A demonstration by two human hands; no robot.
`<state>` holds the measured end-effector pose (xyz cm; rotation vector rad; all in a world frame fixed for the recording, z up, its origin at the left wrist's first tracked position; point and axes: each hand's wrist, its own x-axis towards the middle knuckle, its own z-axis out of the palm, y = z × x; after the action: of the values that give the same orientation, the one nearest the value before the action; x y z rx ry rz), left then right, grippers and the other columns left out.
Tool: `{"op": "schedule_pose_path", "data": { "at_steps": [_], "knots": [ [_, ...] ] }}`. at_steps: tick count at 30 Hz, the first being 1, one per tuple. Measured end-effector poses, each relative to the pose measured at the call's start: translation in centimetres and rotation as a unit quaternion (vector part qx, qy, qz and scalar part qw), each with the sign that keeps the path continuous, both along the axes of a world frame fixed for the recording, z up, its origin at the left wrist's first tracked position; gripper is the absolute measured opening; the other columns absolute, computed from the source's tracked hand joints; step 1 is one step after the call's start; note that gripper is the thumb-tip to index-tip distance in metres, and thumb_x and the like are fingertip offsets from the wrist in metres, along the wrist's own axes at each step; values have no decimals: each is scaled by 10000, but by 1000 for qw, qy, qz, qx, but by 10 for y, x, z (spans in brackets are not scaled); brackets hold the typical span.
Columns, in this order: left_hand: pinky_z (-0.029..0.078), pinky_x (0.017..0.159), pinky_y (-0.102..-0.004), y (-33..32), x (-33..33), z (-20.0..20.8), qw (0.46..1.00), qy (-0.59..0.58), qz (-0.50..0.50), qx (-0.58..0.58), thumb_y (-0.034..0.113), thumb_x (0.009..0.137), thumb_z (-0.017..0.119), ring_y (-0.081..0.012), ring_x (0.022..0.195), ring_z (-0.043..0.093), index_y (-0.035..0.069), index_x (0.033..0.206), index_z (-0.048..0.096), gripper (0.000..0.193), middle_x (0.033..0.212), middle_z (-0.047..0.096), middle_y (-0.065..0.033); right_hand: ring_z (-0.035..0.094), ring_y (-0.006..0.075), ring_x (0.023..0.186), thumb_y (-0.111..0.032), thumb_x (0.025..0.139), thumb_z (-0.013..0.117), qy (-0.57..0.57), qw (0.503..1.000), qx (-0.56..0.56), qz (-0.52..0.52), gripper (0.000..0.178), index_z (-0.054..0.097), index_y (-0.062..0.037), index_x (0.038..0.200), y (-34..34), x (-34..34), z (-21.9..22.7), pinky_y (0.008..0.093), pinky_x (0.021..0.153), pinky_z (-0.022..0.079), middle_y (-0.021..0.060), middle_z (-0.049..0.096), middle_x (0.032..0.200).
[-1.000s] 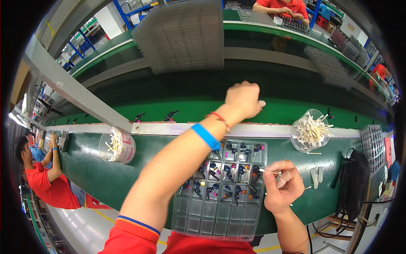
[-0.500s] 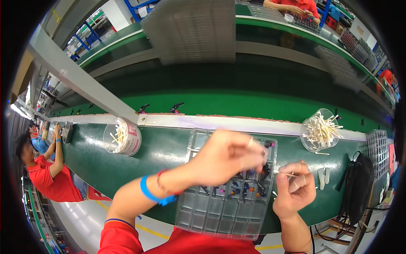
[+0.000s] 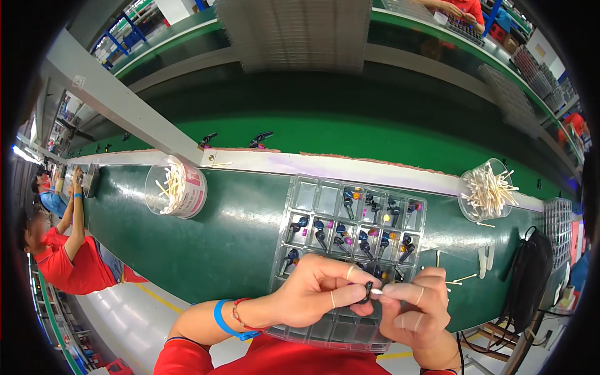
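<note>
**Operator:** Black plastic, a small earpiece-shaped part (image 3: 367,292), pinched between my left hand's (image 3: 319,292) thumb and forefinger. It sits right at the meeting point of the two hands, over the near edge of the clear compartment tray (image 3: 312,195).

**Observer:** And the other hand?

**Operator:** My right hand (image 3: 417,307) is closed on a thin white swab stick (image 3: 377,292); only its tip shows past the fingers, and that tip touches the black part's right side. So the part lies just left of the right hand's fingertips, and the stick points leftward at it.

**Observer:** Which way does the part run?

**Operator:** Its long axis looks roughly upright, tilted a little; it is small, so I won't swear to it. The stick lies nearly level, crossing it almost square.

**Observer:** Which hand is nearer?

**Operator:** Both are on it, the left by grip, the right only through the stick.

**Observer:** Anything around?

**Operator:** More dark parts with coloured tips fill the tray's middle cells. A clear tub of swabs (image 3: 486,190) stands well off to the right on the green bench (image 3: 219,237), another tub (image 3: 176,186) to the left.
</note>
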<state>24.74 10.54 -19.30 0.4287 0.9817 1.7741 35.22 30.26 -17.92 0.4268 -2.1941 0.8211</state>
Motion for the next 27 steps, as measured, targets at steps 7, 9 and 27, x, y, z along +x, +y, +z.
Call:
{"op": "schedule_pose_path", "data": {
  "at_steps": [7, 9, 27],
  "knots": [
    [639, 918, -344, 3, 3, 6, 1000, -22, 12, 0, -7, 1053, 582, -199, 1008, 747, -75, 1253, 691, 238, 1147, 742, -152, 526, 234, 730, 113, 771, 785, -20, 999, 23, -18, 469, 409, -150, 865, -4, 7, -1, 393, 652, 439, 37, 724, 1034],
    [639, 936, -343, 2, 3, 4, 1000, -16, 11, 6, -26, 1055, 565, -190, 1022, 740, -77, 1271, 683, 251, 1156, 746, -152, 531, 236, 731, 112, 770, 784, -44, 998, 43, -19, 472, 399, -141, 871, -6, 8, 10, 394, 646, 438, 53, 727, 1040],
    [634, 875, -324, 5, 14, -1, 998, 18, 53, 4, -36, 1054, 572, -170, 975, 728, -88, 1255, 689, 238, 1109, 749, -167, 500, 175, 608, 67, 767, 773, 36, 992, 99, -63, 422, 388, -104, 741, -9, -4, -1, 320, 551, 341, 116, 763, 928]
  ]
}}
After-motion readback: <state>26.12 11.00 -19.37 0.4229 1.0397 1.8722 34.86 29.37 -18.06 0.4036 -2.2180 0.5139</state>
